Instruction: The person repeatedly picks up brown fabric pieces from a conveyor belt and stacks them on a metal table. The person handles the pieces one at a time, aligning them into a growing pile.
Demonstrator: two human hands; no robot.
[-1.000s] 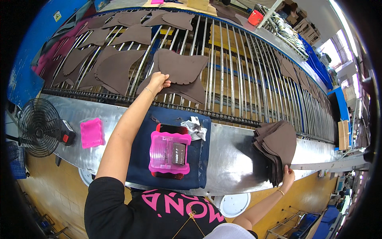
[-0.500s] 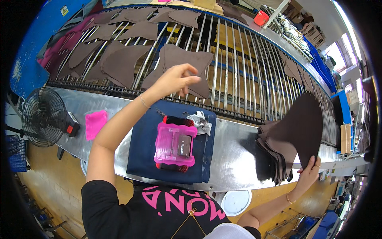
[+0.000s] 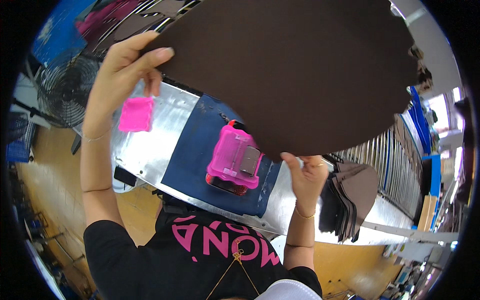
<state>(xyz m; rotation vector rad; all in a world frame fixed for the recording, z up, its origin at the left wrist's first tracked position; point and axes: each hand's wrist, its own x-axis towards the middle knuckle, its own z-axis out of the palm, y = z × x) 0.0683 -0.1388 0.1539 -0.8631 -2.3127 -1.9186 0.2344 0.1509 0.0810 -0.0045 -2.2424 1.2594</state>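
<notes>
A large dark brown fabric-like panel (image 3: 310, 75) is raised close in front of me and fills the upper middle of the view. Its left corner is pinched between the thumb and fingers of my left hand (image 3: 125, 65). At its lower edge, my right hand (image 3: 307, 177) grips it with thumb and fingers. A pile of similar brown panels (image 3: 357, 182) lies right of my right hand on the metal table. Below the raised panel sits a pink plastic holder (image 3: 227, 152) with a small brownish block (image 3: 250, 161) in it, partly covered by the panel.
A navy mat (image 3: 187, 160) lies under the pink holder on the metal table (image 3: 172, 107). Left of it are a pink square piece (image 3: 136, 114) and a black fan (image 3: 67, 90). The roller conveyor (image 3: 395, 155) runs behind, largely hidden by the panel.
My right hand has lifted the brown panel from the pile and brought it left and up. My left hand has moved left from over the conveyor and taken the panel's other corner.
</notes>
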